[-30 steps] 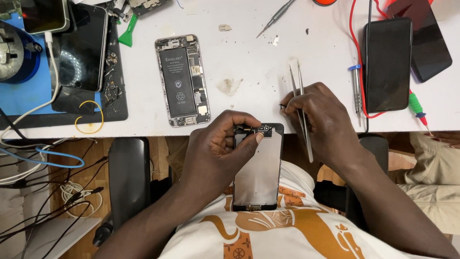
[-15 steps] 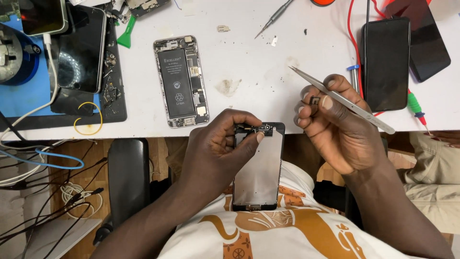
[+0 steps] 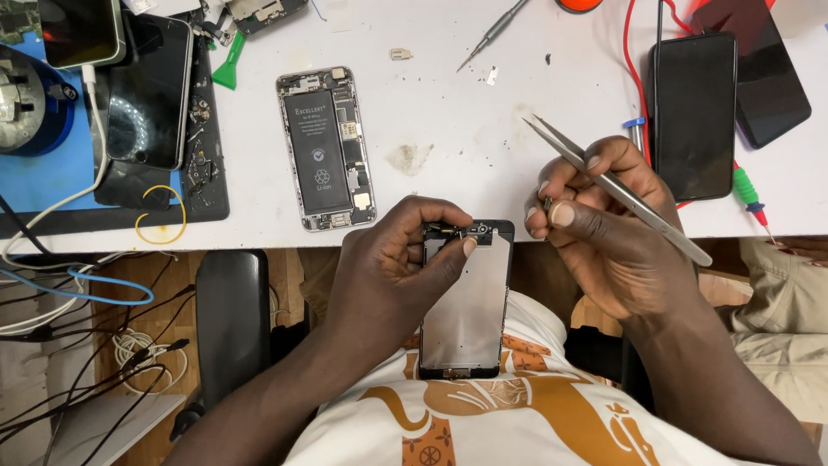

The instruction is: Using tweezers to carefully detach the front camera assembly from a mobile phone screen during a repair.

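Observation:
My left hand (image 3: 392,263) grips a detached phone screen panel (image 3: 466,306), back side up, over my lap just below the table edge. Its thumb and fingers press on the small parts at the panel's top end. My right hand (image 3: 595,220) holds metal tweezers (image 3: 617,190) that lie across the fingers, tips pointing up and left over the white table (image 3: 448,129). A tiny dark part seems pinched between that hand's fingertips. An opened phone body (image 3: 326,147) with its battery showing lies on the table above my left hand.
A dark work mat (image 3: 203,185) at left carries a phone (image 3: 145,91) and small parts. Two dark phones (image 3: 694,112) lie at right beside a red cable (image 3: 634,60). A screwdriver (image 3: 493,33), a green pry tool (image 3: 227,69) and hanging cables (image 3: 78,285) are around.
My right hand picked the tweezers up off the table and turned them, so they now lie slanted across its fingers. My left hand kept hold of the screen panel.

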